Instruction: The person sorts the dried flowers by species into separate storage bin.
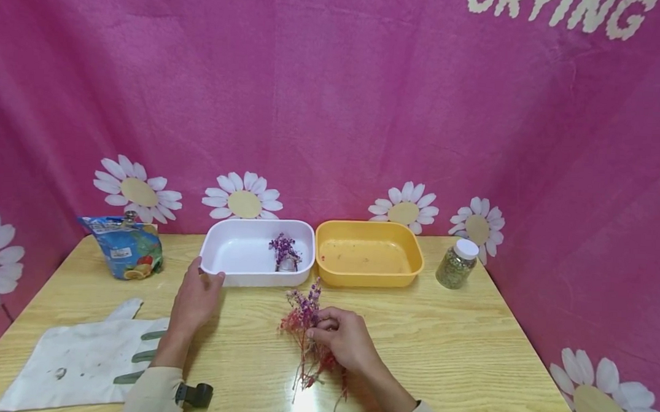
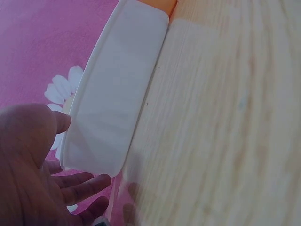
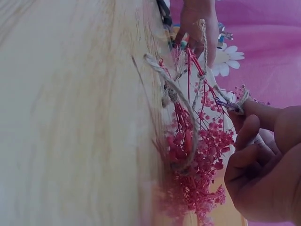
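My right hand pinches a bunch of dried flowers, purple at the top and pinkish red lower down, above the table. In the right wrist view, thumb and fingers close on twine and thin stems, beside pink blossoms and a loop of twine. At the front left corner of the white tub, my left hand touches the rim with fairly straight fingers spread around the corner. Purple dried flowers lie in that tub's right end, near a small clear item that I cannot identify.
A yellow tub with small bits inside stands beside the white one. To its right is a jar with a white lid. A blue pouch stands at the back left, and a stained white glove lies in front of it.
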Available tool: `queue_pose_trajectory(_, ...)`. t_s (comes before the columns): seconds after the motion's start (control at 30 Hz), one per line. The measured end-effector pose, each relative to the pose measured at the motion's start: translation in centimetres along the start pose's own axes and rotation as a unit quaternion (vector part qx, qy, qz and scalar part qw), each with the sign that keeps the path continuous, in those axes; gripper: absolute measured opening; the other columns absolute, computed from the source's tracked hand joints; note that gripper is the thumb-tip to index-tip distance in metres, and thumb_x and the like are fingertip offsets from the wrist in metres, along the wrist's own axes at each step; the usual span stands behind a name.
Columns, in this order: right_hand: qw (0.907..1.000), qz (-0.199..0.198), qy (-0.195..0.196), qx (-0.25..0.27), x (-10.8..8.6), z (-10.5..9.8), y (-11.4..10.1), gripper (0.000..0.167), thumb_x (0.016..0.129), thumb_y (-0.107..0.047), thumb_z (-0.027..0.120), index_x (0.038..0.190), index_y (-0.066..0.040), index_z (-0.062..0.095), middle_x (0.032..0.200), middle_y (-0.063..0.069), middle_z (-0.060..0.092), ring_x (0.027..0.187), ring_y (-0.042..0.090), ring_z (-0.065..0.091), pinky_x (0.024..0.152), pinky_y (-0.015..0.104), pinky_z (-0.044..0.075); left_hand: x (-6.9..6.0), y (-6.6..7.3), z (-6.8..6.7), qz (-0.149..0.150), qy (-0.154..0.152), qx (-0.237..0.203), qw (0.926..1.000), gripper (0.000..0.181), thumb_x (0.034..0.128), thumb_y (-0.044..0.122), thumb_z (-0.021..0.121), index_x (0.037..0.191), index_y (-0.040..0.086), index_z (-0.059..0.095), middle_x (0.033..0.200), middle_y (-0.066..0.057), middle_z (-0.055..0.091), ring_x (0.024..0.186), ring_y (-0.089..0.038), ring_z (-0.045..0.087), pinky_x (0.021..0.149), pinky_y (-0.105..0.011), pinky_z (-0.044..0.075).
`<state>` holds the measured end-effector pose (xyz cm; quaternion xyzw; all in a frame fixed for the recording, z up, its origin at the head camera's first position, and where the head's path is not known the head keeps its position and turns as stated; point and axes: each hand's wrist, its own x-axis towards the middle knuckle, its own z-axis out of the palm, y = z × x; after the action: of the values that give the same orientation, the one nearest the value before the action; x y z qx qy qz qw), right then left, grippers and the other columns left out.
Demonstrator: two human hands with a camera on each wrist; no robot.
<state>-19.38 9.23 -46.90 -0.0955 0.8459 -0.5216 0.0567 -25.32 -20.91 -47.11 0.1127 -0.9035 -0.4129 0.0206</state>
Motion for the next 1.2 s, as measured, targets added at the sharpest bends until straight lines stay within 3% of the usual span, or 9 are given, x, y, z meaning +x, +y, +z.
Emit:
queue_pose_trajectory(0.27,0.9994,0.001,-0.008,0.034,0.16,-0.01,0.02,0.023,0.074,-0.017,0.081,0.091,-0.007,0.069,0.082,0.005,0.074,0.07,0.009,0.066,0.062,0.02,0.053,-0.05,0.05,-0.02,-0.001,-0.004,0.0,1.0,0.076,0.1005,0.041,0.041,0.155,0.003,0.004,0.155,-0.026,0.027,0.141,-0.045,0.029,0.113,-0.061,0.026)
queue_pose_trajectory(0.57,0.9976,0.011,-0.019,0.066,0.25,-0.03,0.18,0.039,0.07,-0.017,0.085,0.104,-0.005,0.07,0.086,0.007,0.073,0.073,0.011,0.066,0.064,0.02,0.055,0.0,-0.03,0.05,0.001,-0.002,0.001,1.0,0.076,0.1006,0.042,0.041,0.155,0.004,0.004,0.154,-0.025,0.028,0.141,-0.044,0.03,0.113,-0.061,0.026)
queue_pose_trajectory(0.83,0.9999,0.005,-0.008,-0.012,0.21,-0.08,0.22,0.019,0.07,-0.024,0.085,0.079,-0.013,0.071,0.073,-0.003,0.067,0.066,0.009,0.057,0.059,0.021,0.047,0.0,-0.05,0.15,-0.002,-0.002,0.002,1.0,0.076,0.1006,0.042,0.041,0.155,0.004,0.004,0.154,-0.025,0.028,0.142,-0.044,0.028,0.114,-0.06,0.025)
queue_pose_trajectory(1.2,0.9995,0.002,-0.029,0.014,0.17,-0.49,0.15,0.012,0.079,-0.019,0.079,0.089,-0.015,0.074,0.08,-0.001,0.071,0.071,0.011,0.063,0.063,0.023,0.052,0.01,-0.02,0.09,-0.01,-0.005,-0.001,0.9999,0.077,0.1002,0.042,0.042,0.155,0.004,0.004,0.156,-0.025,0.025,0.144,-0.044,0.025,0.114,-0.06,0.023)
